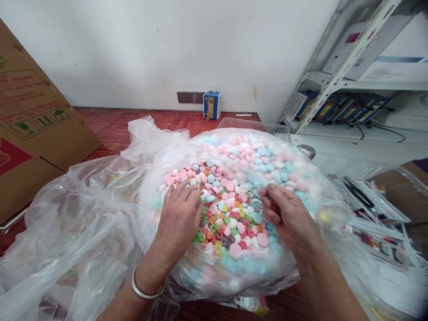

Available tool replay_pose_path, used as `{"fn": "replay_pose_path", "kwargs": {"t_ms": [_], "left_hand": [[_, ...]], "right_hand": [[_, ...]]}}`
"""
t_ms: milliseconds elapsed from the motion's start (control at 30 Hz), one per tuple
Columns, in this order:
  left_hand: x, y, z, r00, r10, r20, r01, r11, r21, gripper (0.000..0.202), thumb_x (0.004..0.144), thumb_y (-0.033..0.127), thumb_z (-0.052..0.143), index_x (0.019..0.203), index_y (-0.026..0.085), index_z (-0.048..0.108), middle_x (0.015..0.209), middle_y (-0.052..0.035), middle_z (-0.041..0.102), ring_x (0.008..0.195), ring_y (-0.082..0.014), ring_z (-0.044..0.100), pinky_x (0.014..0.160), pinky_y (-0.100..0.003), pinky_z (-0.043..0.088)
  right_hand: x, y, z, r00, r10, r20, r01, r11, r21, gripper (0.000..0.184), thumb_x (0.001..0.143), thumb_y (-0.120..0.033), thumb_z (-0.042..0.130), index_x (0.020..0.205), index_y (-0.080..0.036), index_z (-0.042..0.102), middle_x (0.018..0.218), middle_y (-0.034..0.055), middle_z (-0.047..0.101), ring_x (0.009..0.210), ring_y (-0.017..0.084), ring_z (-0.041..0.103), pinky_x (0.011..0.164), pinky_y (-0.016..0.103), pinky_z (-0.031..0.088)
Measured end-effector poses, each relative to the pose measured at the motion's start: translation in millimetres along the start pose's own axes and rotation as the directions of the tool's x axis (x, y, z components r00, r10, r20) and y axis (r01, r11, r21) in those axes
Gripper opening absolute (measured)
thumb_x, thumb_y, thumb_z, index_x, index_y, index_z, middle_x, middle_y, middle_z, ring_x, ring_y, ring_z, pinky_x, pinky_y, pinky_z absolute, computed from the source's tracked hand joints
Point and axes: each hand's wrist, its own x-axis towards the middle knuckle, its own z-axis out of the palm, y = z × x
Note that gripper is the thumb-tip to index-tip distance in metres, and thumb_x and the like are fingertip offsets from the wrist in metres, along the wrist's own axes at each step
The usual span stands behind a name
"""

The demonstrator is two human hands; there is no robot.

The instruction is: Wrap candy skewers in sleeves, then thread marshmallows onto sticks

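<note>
Left hand flat, open on pastel candies; right hand curled among them — hold unclear; plastic bag heaped full.

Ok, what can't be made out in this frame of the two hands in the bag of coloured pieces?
Head view: whether the right hand holds anything, because its curled fingers hide it.
Head view: the pieces under the left hand, covered by the flat palm.
Head view: the contents of the clear tray, blocked by the bag.
Head view: the cardboard box, cut off by the left edge, its print blurred.
</note>
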Motion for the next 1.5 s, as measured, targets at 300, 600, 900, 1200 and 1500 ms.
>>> {"fn": "replay_pose_path", "kwargs": {"t_ms": [300, 600, 900, 1200, 1500], "left_hand": [[-13.1, 24.0, -1.9, 0.93, 0.306, 0.203, -0.27, 0.945, -0.188, 0.027, 0.092, 0.011, 0.052, 0.104, 0.027, 0.071, 0.134, -0.0041, 0.063, 0.141, -0.0366, 0.039, 0.112, -0.068, 0.034], [-27.4, 17.4, -3.2, 0.963, 0.215, 0.162, -0.183, 0.965, -0.19, 0.025, 0.093, 0.008, 0.048, 0.104, 0.021, 0.067, 0.135, -0.0062, 0.063, 0.14, -0.0335, 0.041, 0.112, -0.067, 0.033], [-31.4, 8.5, -7.5, 0.985, 0.139, 0.101, -0.114, 0.969, -0.219, 0.027, 0.092, 0.008, 0.05, 0.107, 0.022, 0.068, 0.132, -0.0069, 0.065, 0.138, -0.0305, 0.043, 0.115, -0.061, 0.034], [-31.3, 9.6, -0.4, 0.986, 0.14, 0.086, -0.118, 0.968, -0.22, 0.026, 0.093, 0.012, 0.052, 0.11, 0.023, 0.068, 0.131, -0.0061, 0.065, 0.138, -0.0299, 0.044, 0.115, -0.06, 0.035], [-34.5, 3.6, -3.8, 0.991, 0.093, 0.097, -0.075, 0.982, -0.174, 0.033, 0.09, 0.006, 0.05, 0.111, 0.022, 0.068, 0.134, -0.0065, 0.063, 0.141, -0.0326, 0.04, 0.114, -0.063, 0.035]], "right_hand": [[-6.9, 1.4, 8.6, 0.981, -0.085, 0.175, 0.194, 0.427, -0.883, 0.031, 0.092, -0.032, 0.047, 0.108, -0.025, 0.072, 0.059, -0.0021, 0.064, 0.057, 0.018, 0.058, 0.059, 0.027, 0.039], [-20.0, 1.4, 41.7, 0.951, 0.029, 0.308, 0.306, 0.062, -0.95, 0.022, 0.099, -0.027, 0.043, 0.1, -0.025, 0.065, 0.076, 0.0031, 0.072, 0.068, 0.02, 0.065, 0.056, 0.027, 0.026], [-12.2, 12.0, 10.7, 0.999, 0.009, 0.046, 0.0, 0.982, -0.187, 0.022, 0.092, -0.046, 0.053, 0.09, -0.024, 0.052, 0.06, -0.0086, 0.042, 0.041, 0.009, 0.031, 0.043, 0.023, 0.025], [-16.7, 4.3, 36.6, 0.94, -0.061, 0.335, 0.329, 0.416, -0.848, 0.028, 0.095, -0.03, 0.05, 0.071, -0.02, 0.06, 0.067, 0.0005, 0.06, 0.065, 0.015, 0.054, 0.06, 0.027, 0.033], [-16.8, 7.1, 39.5, 0.959, -0.01, 0.284, 0.225, 0.64, -0.735, 0.014, 0.096, -0.03, 0.049, 0.089, -0.021, 0.058, 0.061, -0.0035, 0.053, 0.057, 0.014, 0.05, 0.057, 0.025, 0.033]]}}
